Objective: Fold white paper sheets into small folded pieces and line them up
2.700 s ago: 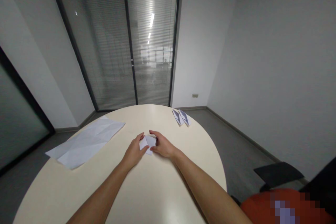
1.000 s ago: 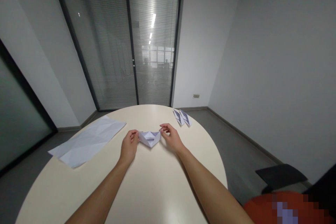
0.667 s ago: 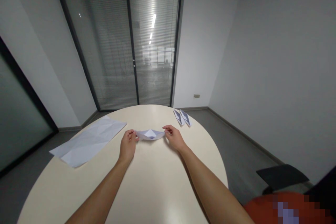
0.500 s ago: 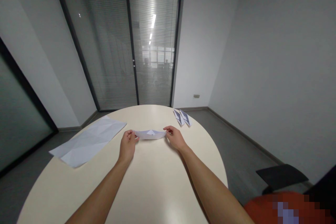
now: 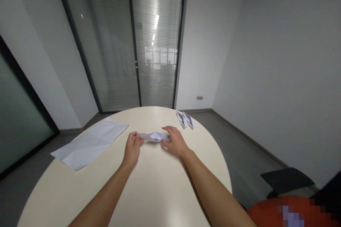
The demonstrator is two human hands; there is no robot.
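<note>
A white folded paper boat (image 5: pixel 155 136) with a small peak in its middle is held up just over the table. My left hand (image 5: pixel 132 146) pinches its left end between thumb and fingers. Around its right end, my right hand (image 5: pixel 175 142) has thumb and fingers apart, the thumb by the near side and the fingers above. Part of that end lies behind the right hand, and whether the thumb touches the paper I cannot tell.
On the left of the round cream table (image 5: pixel 149 188) lies a large creased white sheet (image 5: pixel 93 142), one corner past the edge. Two folded paper pieces (image 5: pixel 185 120) lie at the far right edge. A black chair armrest (image 5: pixel 287 180) stands at the lower right.
My right hand has loosened its pinch on the boat's right end, spread its fingers and moved slightly left. The boat has tipped, and its peak shows more.
</note>
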